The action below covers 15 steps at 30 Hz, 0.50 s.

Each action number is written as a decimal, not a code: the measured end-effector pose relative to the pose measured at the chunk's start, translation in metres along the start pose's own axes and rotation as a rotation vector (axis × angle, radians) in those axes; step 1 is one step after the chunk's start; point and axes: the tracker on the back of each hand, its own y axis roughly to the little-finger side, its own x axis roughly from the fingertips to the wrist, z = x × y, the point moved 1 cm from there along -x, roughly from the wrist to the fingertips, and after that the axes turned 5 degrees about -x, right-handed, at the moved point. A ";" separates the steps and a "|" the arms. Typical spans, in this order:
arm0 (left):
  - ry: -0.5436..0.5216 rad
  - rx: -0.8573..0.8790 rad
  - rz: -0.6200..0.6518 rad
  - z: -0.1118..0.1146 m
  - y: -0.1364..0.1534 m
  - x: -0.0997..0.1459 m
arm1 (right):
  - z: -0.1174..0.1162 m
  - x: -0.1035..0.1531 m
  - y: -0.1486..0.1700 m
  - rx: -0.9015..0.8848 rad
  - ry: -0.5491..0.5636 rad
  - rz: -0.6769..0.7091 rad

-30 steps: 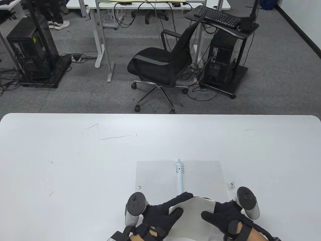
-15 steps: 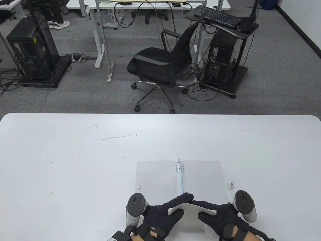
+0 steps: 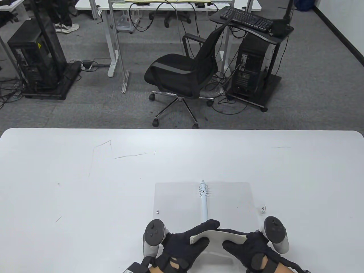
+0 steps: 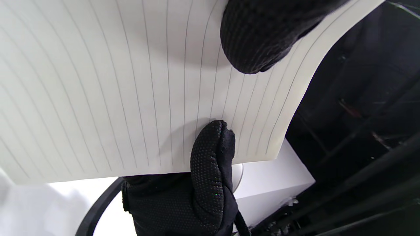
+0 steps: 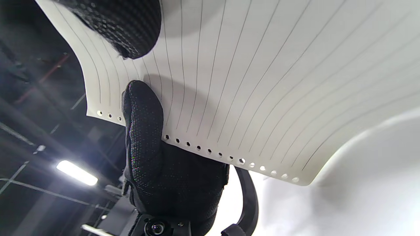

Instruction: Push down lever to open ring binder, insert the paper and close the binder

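Table view puts your left hand [image 3: 186,241] and your right hand [image 3: 250,250] at the near edge of the white table [image 3: 71,184], each pinching one side of the lined paper [image 3: 217,236]; the sheet bows up between them, off the table, over the near end of the open ring binder [image 3: 176,199]; the binder lies flat with both clear covers spread, its white spine mechanism [image 3: 204,203] running away from you, the rings [image 3: 205,190] at its far end; whether the rings stand apart or closed is too small to tell; left wrist view shows your thumb [image 4: 213,147] pressed to the ruled face of the paper [image 4: 115,91] near its edge, another fingertip [image 4: 259,39] on it above; right wrist view shows the same grip, your thumb [image 5: 142,114] across the row of punched holes [image 5: 210,151] along the sheet's edge; across the grey floor stand an office chair [image 3: 182,74] and a keyboard [image 3: 247,18] on a stand.
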 end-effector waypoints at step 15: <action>0.056 0.014 0.023 0.006 -0.011 -0.002 | 0.004 -0.001 0.003 0.011 0.023 -0.044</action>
